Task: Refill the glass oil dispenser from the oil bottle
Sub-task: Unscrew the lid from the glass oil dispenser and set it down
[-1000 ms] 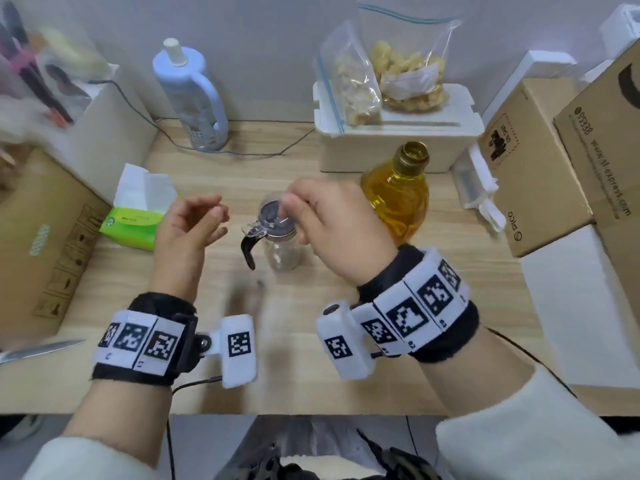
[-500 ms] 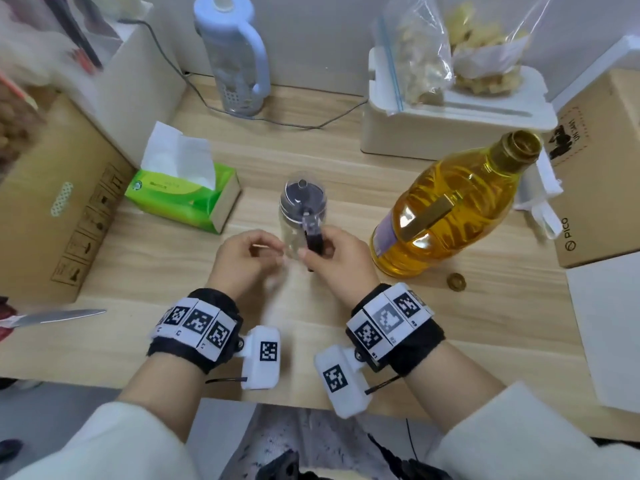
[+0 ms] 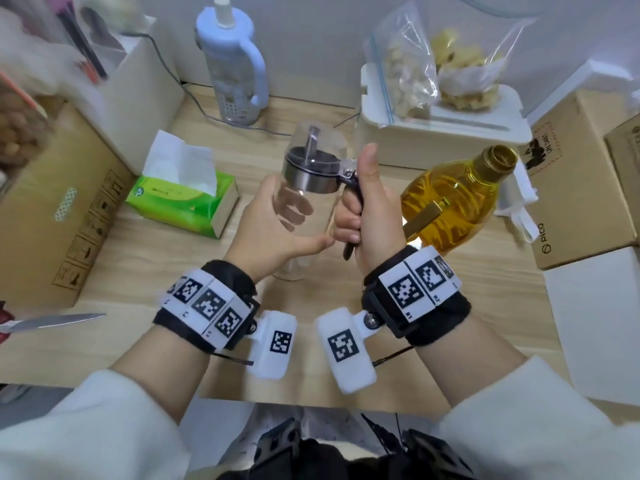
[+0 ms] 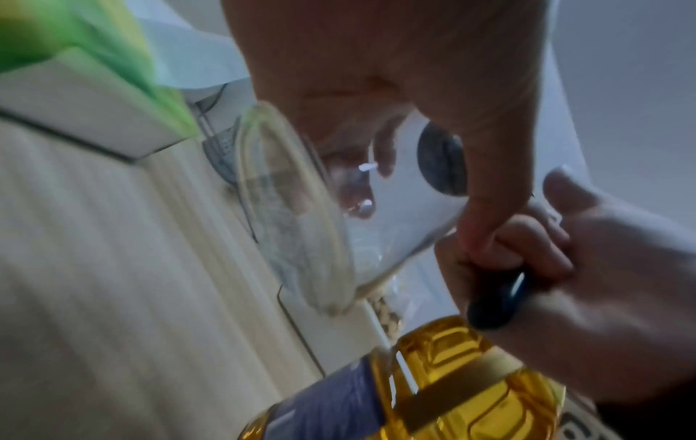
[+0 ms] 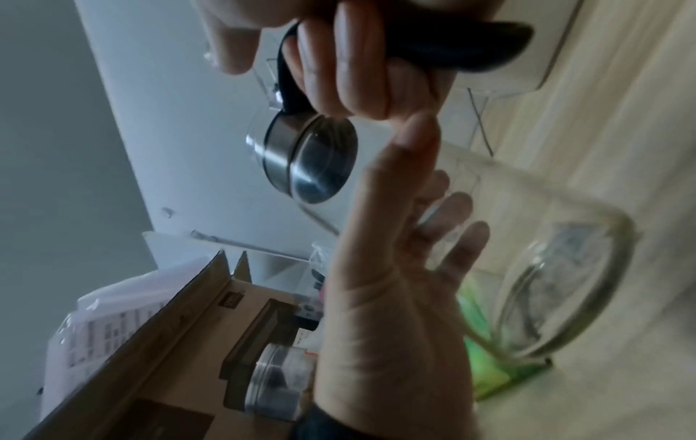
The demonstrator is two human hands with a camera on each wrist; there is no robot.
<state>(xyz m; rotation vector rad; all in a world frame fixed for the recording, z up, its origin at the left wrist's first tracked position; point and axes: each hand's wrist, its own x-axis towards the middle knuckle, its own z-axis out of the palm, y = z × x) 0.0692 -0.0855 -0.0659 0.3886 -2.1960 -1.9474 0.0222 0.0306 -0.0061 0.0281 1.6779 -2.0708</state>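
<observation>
Head view puts our left hand (image 3: 273,226) at centre, fingers wrapped round the clear body of the glass oil dispenser (image 3: 298,209), which we hold lifted off the bench (image 3: 145,258). Our right hand (image 3: 370,216), at three o'clock of it, is clamped on the black handle (image 3: 356,199) of the steel lid (image 3: 311,174), thumb upright. We judge this split grip serves to twist the lid off, since nothing can be poured in with it on. Further toward three o'clock the oil bottle (image 3: 450,199) stands uncapped, ready. At nine o'clock lies a green tissue pack (image 3: 180,199). The cardboard box (image 3: 571,202) far right reads "PICO".
</observation>
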